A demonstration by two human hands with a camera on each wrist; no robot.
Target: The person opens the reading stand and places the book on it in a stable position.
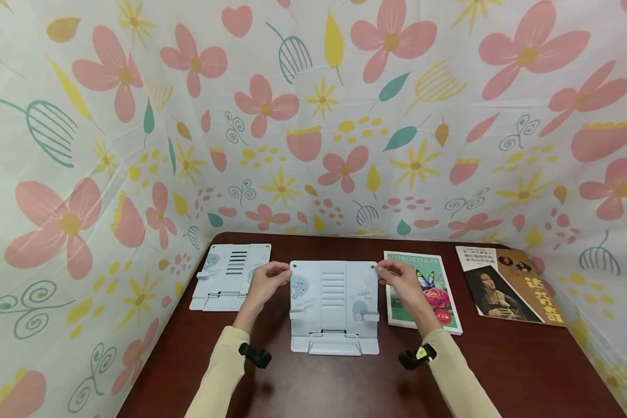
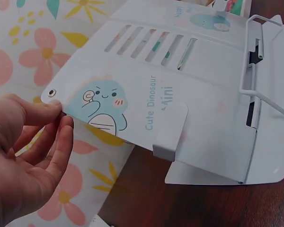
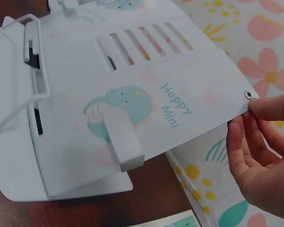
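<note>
Pinching a white stand [image 1: 313, 319] by its top corners, the left hand [image 1: 265, 283] and right hand [image 1: 403, 284] hold its panel slanting up from the base, mid-tabletop [image 1: 334, 389]. A dinosaur print [image 2: 104, 92] shows near the left fingers. Another stand [image 1: 224, 281] lies left, partly behind that hand; a green book [image 1: 397, 305] lies just right, a brown book [image 1: 512, 284] farther right.

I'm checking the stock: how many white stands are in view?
2. The front stand is pinched at its upper corners by the left hand and right hand; the rear stand sits on the table, to its left.
</note>
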